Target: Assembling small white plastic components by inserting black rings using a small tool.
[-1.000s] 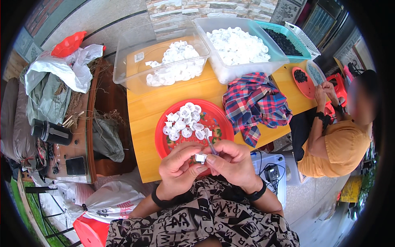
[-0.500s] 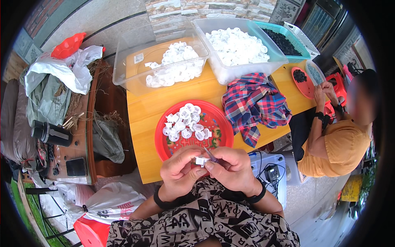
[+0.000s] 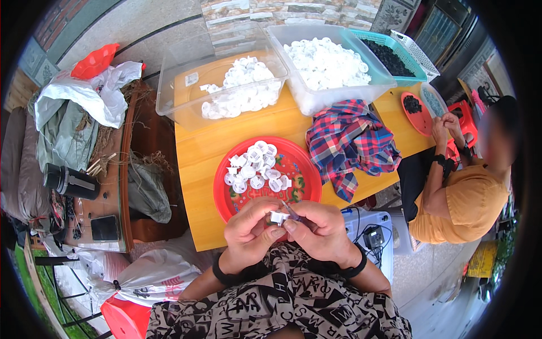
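Both hands meet just in front of the red round tray. My left hand pinches a small white plastic part between thumb and fingers. In my right hand is a slim pointed tool with a dark purplish handle; its thin tip points up and away, beside the white part. The right thumb also touches the part's near edge. Whether the tool's tip is a blade is too small to tell. On the tray lies a loose heap of similar white plastic parts.
Behind the tray stand a clear bin and a translucent bin, both holding white parts. A plaid cloth lies on the yellow table. At right, a co-worker sits by a red dish of black pieces.
The white part has turned slightly between my fingers, and my left thumb has shifted toward the right thumb. Both hands keep nearly the same place and grip.
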Demonstrator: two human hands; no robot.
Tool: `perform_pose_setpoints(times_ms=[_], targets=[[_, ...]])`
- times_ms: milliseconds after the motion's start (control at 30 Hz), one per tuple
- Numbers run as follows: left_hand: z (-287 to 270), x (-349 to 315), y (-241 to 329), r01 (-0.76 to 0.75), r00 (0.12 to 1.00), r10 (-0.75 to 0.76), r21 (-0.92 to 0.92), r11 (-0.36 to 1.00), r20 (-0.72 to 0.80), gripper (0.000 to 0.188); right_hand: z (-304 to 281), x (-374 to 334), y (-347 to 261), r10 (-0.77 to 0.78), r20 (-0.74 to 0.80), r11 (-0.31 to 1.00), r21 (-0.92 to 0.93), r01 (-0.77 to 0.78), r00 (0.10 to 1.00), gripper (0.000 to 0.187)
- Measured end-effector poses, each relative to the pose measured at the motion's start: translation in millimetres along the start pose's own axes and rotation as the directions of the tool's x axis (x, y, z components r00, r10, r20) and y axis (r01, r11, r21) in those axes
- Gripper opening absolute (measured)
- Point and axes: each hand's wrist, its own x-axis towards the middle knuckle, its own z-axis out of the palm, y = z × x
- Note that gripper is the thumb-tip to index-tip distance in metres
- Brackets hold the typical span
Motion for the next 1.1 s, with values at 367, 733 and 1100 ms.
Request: perform_pose_setpoints(times_ms=[367, 733, 1100], targets=[[-8.1, 2.8, 2.3, 0.525, 0.840, -0.535, -0.387, 0.758, 0.091, 0.033, -9.6, 0.2, 18.3, -0.425, 0.148, 0.751, -0.494, 0.439, 0.893, 0.036], [-7.9, 3.9, -10.7, 0.297, 0.930, -0.357, -0.391, 0.871, -0.090, 0.034, -10.2, -20.2, 12.8, 0.008, -0.019, 0.876, -0.481, -0.016, 1.000, 0.037], [-5.8, 3.1, -10.8, 0.360, 0.893, -0.438, -0.420, 0.833, -0.106, 0.033, -2.7, -33.2, 10.5, -0.051, 0.026, 0.796, -0.603, 0.057, 0.998, 0.047]])
